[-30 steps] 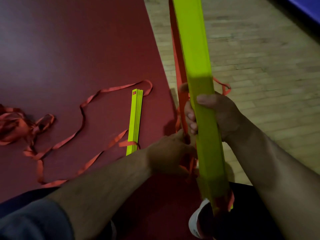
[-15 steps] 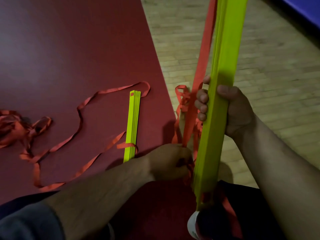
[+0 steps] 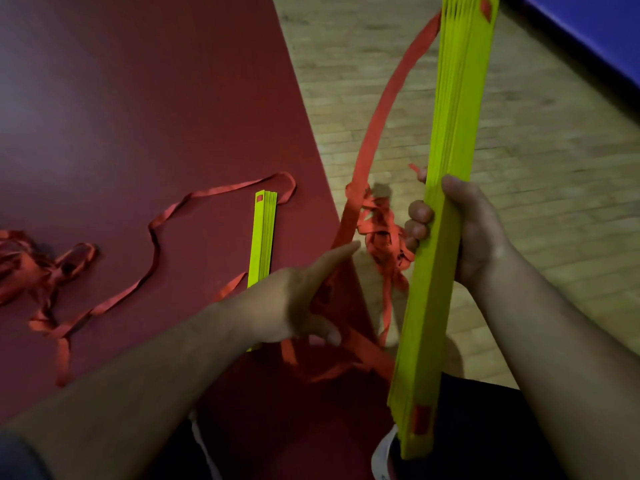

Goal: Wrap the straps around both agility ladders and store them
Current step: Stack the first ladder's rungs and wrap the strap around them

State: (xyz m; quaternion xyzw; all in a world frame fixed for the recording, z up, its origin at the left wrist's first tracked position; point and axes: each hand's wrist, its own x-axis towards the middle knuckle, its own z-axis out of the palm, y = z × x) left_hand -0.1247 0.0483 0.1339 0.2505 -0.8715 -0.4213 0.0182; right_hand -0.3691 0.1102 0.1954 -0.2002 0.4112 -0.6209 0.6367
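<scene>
My right hand (image 3: 474, 237) grips a stack of yellow-green ladder rungs (image 3: 446, 202), held nearly upright with its top leaning right. An orange strap (image 3: 381, 109) runs from the stack's top down to my left hand (image 3: 304, 299), which holds it with the index finger stretched along it. A bunch of strap loops (image 3: 381, 233) hangs between my hands. The second ladder's rung stack (image 3: 265, 237) lies flat on the red mat (image 3: 138, 98). Its loose strap (image 3: 156, 237) trails left into a tangle (image 3: 20, 268).
The mat's right edge runs diagonally beside a wooden floor (image 3: 554, 168). A blue mat (image 3: 606, 22) lies in the top right corner. A white shoe (image 3: 384, 455) and dark trousers show below the held stack.
The held stack has tipped its top further right and drawn nearer. My left hand has risen along the strap, its index finger now stretched out. The strap bows left, away from the stack.
</scene>
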